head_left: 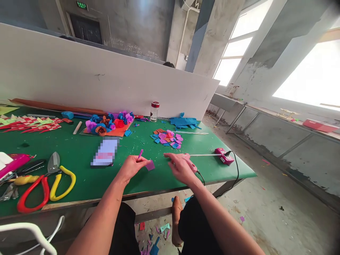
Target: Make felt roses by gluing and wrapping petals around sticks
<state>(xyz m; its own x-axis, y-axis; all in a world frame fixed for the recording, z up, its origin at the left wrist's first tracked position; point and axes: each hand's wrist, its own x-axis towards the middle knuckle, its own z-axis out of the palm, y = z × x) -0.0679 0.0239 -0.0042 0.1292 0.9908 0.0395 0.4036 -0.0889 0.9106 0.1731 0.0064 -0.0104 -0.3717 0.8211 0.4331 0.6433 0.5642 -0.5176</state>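
Note:
My left hand [130, 168] is closed on a small purple paper piece [150, 165], pinched at the fingertips over the green table. A thin purple roll [140, 153] sticks up from the same hand. My right hand [181, 167] is open, its fingers stretched to the left above the table. Beside and partly behind it lies a pink glue gun [191, 163] with a clear glue stick [203, 155] at its back; whether the hand touches it I cannot tell. Beyond both hands lies a pile of cut paper petals [168, 138] in pink, blue and orange.
Paper flowers [106, 124] sit at the back beside a glass jar [154, 112]. A phone [105, 152] lies left of my left hand. Red-and-yellow-handled scissors [44, 186] rest at the front left. A pink power strip [224, 156] with a black cord is near the right edge.

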